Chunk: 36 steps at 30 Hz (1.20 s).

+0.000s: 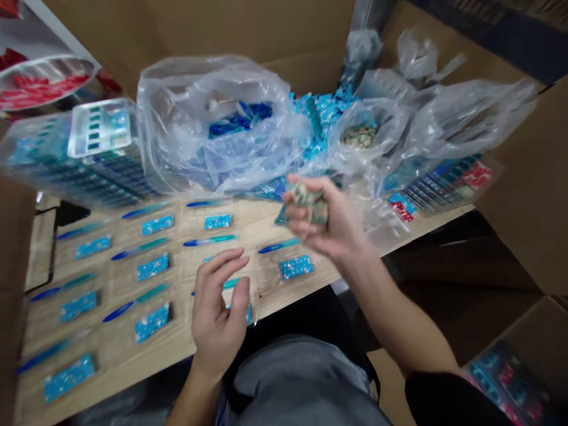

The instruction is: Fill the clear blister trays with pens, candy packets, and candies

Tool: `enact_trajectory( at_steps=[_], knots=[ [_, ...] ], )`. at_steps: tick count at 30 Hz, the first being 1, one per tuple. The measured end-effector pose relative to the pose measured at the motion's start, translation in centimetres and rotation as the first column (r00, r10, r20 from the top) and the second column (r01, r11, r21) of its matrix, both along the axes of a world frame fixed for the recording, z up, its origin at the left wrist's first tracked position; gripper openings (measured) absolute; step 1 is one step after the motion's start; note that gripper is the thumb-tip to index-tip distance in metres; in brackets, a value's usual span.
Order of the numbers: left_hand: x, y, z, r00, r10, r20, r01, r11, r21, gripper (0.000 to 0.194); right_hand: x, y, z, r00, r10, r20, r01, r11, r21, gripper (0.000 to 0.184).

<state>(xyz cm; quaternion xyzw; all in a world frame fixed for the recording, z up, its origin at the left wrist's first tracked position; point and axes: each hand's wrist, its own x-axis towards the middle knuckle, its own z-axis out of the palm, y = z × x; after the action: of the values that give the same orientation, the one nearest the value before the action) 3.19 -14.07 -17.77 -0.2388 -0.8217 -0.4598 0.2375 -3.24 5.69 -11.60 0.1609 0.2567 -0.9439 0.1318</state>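
My right hand (332,222) is raised over the table, its fingers wrapped round a bunch of small green-and-beige pieces (316,208) whose kind I cannot make out. Lower and to the left, my left hand (219,310) hovers with fingers apart and nothing in it. Beneath it, clear trays lie in rows, partly hidden by the hand. Each visible set pairs a slim blue-to-teal pen-like stick (210,241) with a blue patterned packet (153,267). Near my right hand lie another stick (278,245) and packet (296,267).
Behind the rows stand a large clear bag (177,136) of blue sticks, a pile of blue packets (341,100) and a smaller bag (393,118) of green-and-beige pieces. Stacked clear trays (100,127) stand at left. Cardboard walls (266,29) enclose the wooden table (275,302).
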Motion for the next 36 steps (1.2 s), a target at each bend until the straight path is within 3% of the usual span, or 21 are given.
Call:
enact_trajectory(
  at_steps=[2, 4, 7, 11, 18, 20, 23, 26, 28, 30, 36],
  knots=[
    [0.2, 0.5, 0.4, 0.996, -0.062, 0.062, 0.065, 0.997, -0.047, 0.034, 2.9, -2.9, -1.9, 0.988, 0.109, 0.108, -0.095, 0.988, -0.124, 0.012],
    [0.5, 0.7, 0.3, 0.989, -0.093, 0.113, 0.110, 0.982, -0.151, 0.041, 4.7, -4.6, -4.0, 0.971, 0.147, 0.187, -0.111, 0.975, -0.194, 0.013],
    [1.0, 0.9, -0.4, 0.983, -0.091, 0.159, 0.133, 0.951, -0.279, 0.042, 5.9, -5.3, -6.7, 0.950, 0.123, 0.288, -0.064, 0.976, -0.207, 0.017],
    [1.4, 1.1, -1.2, 0.972, -0.107, 0.211, 0.166, 0.944, -0.284, 0.040, 6.1, -5.3, -8.4, 0.931, 0.077, 0.356, -0.010, 0.983, -0.185, 0.020],
    [0.0, 0.0, -0.3, 0.887, -0.166, 0.432, 0.275, 0.940, -0.203, 0.038, 6.5, -4.6, -8.8, 0.936, 0.203, 0.286, -0.137, 0.962, -0.236, 0.020],
    [-0.9, -0.3, 0.3, 0.890, -0.197, 0.411, 0.330, 0.900, -0.284, 0.035, 6.8, -4.3, -8.7, 0.935, 0.240, 0.261, -0.186, 0.959, -0.214, 0.019],
    [-2.2, -0.4, 1.3, 0.873, -0.282, 0.399, 0.444, 0.799, -0.406, 0.033, 7.1, -3.9, -8.5, 0.929, 0.275, 0.247, -0.242, 0.958, -0.154, 0.026],
    [-3.0, -0.3, 1.9, 0.844, -0.361, 0.397, 0.524, 0.714, -0.464, 0.033, 7.3, -3.6, -8.2, 0.924, 0.296, 0.241, -0.284, 0.955, -0.084, 0.026],
    [-3.1, -0.4, 2.0, 0.826, -0.386, 0.410, 0.554, 0.690, -0.466, 0.030, 7.3, -3.4, -8.0, 0.922, 0.309, 0.231, -0.303, 0.951, -0.062, 0.026],
    [-3.1, -0.4, 1.9, 0.812, -0.380, 0.444, 0.566, 0.698, -0.438, 0.025, 7.3, -3.2, -7.9, 0.918, 0.324, 0.227, -0.320, 0.946, -0.055, 0.027],
    [-2.5, -0.4, 0.9, 0.800, -0.396, 0.450, 0.535, 0.810, -0.239, 0.029, 7.5, -3.1, -7.9, 0.920, 0.322, 0.225, -0.339, 0.940, 0.040, 0.030]
  ],
)
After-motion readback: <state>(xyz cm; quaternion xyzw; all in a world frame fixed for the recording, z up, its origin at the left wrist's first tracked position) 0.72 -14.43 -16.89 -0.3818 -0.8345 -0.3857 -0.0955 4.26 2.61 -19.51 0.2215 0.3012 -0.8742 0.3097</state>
